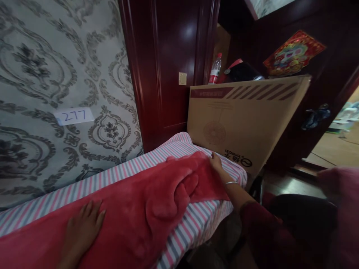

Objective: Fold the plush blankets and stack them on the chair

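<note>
A long piece of red plush cloth (120,201) lies over a pink, grey and white striped sheet (193,220). Its middle is bunched into thick folds, while the near part lies flatter. My left hand (84,226) rests palm down on the flatter part with its fingers spread. At the far end, my right hand (216,163), with a light bracelet at the wrist, has its fingers closed at the edge of the red cloth. Some of those fingertips are hard to make out.
A large cardboard box (238,119) stands against the sheet's far end, with a plastic bottle (215,71) behind its top edge. Patterned wallpaper (112,127) bearing a paper label (74,116) runs along the left. Dark red door panels (168,48) rise behind.
</note>
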`<state>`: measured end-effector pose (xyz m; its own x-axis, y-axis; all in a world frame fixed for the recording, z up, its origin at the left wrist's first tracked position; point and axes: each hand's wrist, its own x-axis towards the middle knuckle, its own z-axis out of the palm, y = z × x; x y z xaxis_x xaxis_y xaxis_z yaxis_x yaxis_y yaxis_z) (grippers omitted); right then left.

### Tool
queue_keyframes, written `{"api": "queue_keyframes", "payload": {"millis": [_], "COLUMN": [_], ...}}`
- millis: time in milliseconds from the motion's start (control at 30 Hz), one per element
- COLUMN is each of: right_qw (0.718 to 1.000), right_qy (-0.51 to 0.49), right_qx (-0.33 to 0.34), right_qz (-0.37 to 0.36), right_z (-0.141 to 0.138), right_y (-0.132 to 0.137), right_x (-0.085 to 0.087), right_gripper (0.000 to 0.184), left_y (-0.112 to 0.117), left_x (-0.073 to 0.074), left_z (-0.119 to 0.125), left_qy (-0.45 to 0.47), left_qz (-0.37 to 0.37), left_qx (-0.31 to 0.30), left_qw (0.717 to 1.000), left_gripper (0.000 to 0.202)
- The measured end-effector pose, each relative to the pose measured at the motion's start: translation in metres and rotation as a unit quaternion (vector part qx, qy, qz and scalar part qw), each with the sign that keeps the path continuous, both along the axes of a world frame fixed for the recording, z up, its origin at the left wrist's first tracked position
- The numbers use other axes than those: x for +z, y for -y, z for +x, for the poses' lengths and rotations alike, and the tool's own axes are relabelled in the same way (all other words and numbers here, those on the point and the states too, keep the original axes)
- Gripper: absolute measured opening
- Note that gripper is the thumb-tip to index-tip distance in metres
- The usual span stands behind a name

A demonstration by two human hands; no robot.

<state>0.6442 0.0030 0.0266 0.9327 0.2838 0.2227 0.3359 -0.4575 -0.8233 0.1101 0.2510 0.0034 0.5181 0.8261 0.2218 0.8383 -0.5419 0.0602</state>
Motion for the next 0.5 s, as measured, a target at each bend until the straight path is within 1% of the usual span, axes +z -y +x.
{"api": "queue_keyframes", "payload": {"millis": [67, 167, 233, 300, 400, 500], "right_qw": [1.000, 0.998, 0.997, 0.994, 0.991, 0.987], "right_qy": [-0.005, -0.022, -0.036, -0.051, -0.070, -0.084], "right_qx": [0.015, 0.035, 0.047, 0.063, 0.093, 0.134], "right_qz": [-0.012, -0.036, -0.053, -0.068, -0.063, -0.010], "right_z": [0.012, 0.027, 0.035, 0.039, 0.034, 0.013], "right_y": [-0.018, -0.040, -0.050, -0.055, -0.055, -0.045], "right_x": [-0.001, -0.002, -0.002, -0.001, 0.004, 0.010], "right_gripper": [0.066, 0.064, 0.058, 0.048, 0.034, 0.036], "left_y": [-0.005, -0.009, -0.010, -0.010, -0.010, -0.012], "left_x": [-0.007, -0.015, -0.019, -0.022, -0.023, -0.020], "left_z": [-0.003, -0.009, -0.010, -0.011, -0.011, -0.010], "left_qy": [-0.023, -0.023, -0.012, 0.002, 0.010, -0.007], "left_qz": [0.005, 0.000, 0.011, 0.026, 0.035, 0.016], "left_qx": [0.001, 0.012, 0.008, -0.002, -0.003, 0.009], "left_qw": [1.000, 1.000, 1.000, 1.000, 0.999, 1.000], "left_gripper": [0.065, 0.064, 0.064, 0.065, 0.067, 0.067]}}
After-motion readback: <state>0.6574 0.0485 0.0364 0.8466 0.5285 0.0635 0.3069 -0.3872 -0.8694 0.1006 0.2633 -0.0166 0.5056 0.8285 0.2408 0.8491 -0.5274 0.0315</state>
